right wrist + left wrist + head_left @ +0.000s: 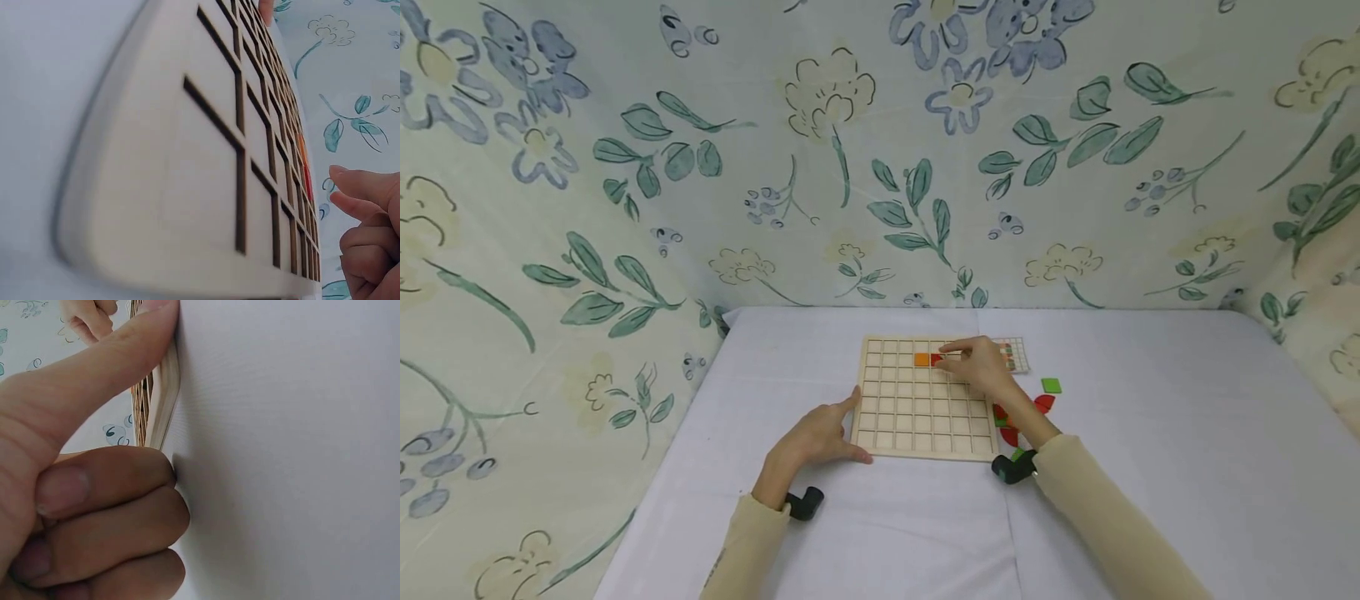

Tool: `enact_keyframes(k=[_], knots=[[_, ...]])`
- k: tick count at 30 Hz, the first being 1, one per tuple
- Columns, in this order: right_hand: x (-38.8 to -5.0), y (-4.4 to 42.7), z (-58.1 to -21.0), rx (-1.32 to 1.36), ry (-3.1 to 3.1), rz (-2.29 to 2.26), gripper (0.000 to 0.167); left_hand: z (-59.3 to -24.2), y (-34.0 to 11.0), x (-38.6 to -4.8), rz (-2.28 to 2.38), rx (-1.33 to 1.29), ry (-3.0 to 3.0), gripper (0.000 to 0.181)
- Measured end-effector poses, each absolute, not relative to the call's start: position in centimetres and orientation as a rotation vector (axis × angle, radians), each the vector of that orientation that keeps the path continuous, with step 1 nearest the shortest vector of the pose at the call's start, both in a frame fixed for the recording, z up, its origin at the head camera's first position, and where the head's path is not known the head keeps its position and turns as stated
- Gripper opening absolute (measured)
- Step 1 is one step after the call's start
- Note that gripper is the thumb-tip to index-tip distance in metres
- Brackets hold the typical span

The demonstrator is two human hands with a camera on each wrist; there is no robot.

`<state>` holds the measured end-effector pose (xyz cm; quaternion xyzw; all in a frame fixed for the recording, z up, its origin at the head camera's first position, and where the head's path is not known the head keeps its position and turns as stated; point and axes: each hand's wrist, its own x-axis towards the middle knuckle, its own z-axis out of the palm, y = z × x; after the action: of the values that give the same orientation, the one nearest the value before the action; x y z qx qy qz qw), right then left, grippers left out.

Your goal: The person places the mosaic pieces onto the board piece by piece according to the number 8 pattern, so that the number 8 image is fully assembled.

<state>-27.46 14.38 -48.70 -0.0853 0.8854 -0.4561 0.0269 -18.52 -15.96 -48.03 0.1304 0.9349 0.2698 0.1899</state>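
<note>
A wooden board with a square grid lies on the table. One orange square sits in a cell of its upper part, and a red piece lies beside it on the right. My left hand holds the board's near left corner, one finger at the left side and the thumb at the front edge. Over the red piece is my right hand, its thumb and index finger apart. In the right wrist view that hand shows nothing between these fingertips, and its other fingers are curled.
A printed card with a coloured pattern lies partly behind the right hand. Right of the board are several loose red and green pieces, among them a green square, some hidden by the right forearm. White cloth covers the table; a floral curtain hangs behind.
</note>
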Motion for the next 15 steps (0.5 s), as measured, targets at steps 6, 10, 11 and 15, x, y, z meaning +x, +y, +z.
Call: enact_keyframes(k=[6, 10, 11, 15], knots=[[-25.8, 17.8, -47.7, -0.198, 2.796, -1.316, 0.033, -48.2, -16.0, -18.6, 0.768, 0.354, 2.621, 0.122], [-24.3, 20.3, -47.5, -0.095, 2.822, -1.240, 0.035, -48.4, -16.1, -18.6, 0.772, 0.354, 2.616, 0.122], [-23.9, 20.9, -47.5, -0.077, 2.820, -1.225, 0.037, -48.3, -16.1, -18.6, 0.773, 0.355, 2.616, 0.123], [-22.6, 22.8, -47.4, -0.014, 2.825, -1.181, 0.040, -48.2, -16.0, -18.6, 0.780, 0.356, 2.615, 0.123]])
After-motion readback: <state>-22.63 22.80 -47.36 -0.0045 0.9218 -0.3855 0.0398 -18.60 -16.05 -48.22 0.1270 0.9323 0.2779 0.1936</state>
